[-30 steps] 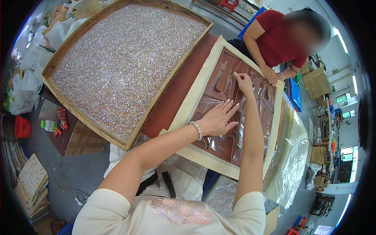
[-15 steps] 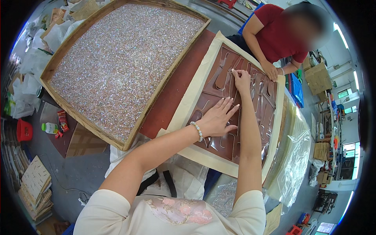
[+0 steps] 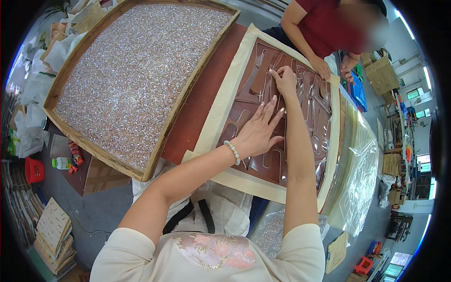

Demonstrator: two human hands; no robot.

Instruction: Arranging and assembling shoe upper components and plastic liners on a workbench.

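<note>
A brown panel (image 3: 242,89) with thin raised outlines of curved shapes and a shiny clear surface lies on the table before me, framed by a cream border (image 3: 213,117). My left hand (image 3: 258,131) rests spread on its middle, palm down, a beaded bracelet (image 3: 232,152) at the wrist. Farther up the panel, my right hand (image 3: 285,81) is closed, its thumb and forefinger pinched at the surface. Whatever is between those fingertips is too small to make out. Across from me, a co-worker's hand (image 3: 320,67) rests on the border's far right corner.
A wooden-rimmed tray (image 3: 155,162) full of glittering small pieces stands to the left, on the reddish-brown tabletop (image 3: 206,84). Clear plastic sheeting (image 3: 354,174) lies right of the panel. A white bottle (image 3: 61,163) and a red bucket (image 3: 34,170) are at far left.
The view has shifted slightly. My right hand stays pinched at the panel and my left stays spread on it. The co-worker's other hand has lifted away from the border corner.
</note>
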